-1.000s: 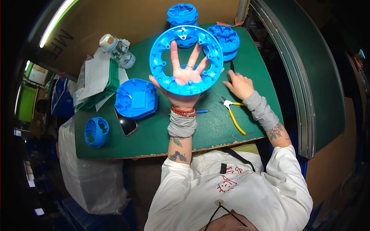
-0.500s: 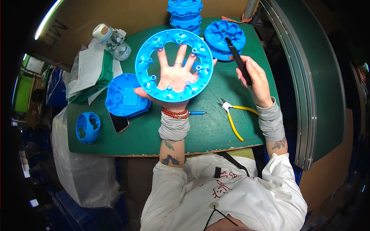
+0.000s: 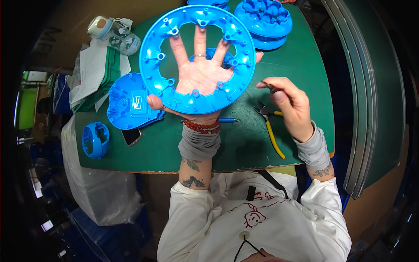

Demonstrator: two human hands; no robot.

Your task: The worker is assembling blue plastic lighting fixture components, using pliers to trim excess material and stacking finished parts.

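Note:
My left hand (image 3: 200, 74) is raised with fingers spread, palm showing through the opening of a large blue plastic ring (image 3: 241, 48). The ring rests on those fingers, its studded inner side facing me, and the thumb sits at its lower left rim. To the right, my right hand (image 3: 291, 102) is closed around a dark slim tool (image 3: 269, 87). Only a short piece of it shows past the fingers; the rest is hidden. Beneath that hand lie diagonal cutters (image 3: 274, 139) with yellow handles.
Blue flower-shaped parts (image 3: 266, 28) are stacked at the back right. On the left are a blue housing (image 3: 126, 102), a small blue round part (image 3: 96, 140), a phone (image 3: 132, 136), papers (image 3: 91, 65) and a clear bottle (image 3: 118, 37). A blue pen (image 3: 228, 120) lies behind my left wrist.
The ring looks larger and higher in view, still on my left hand. My right hand has come down and turned, so the black tool's long handle no longer shows. The whole view has shifted somewhat.

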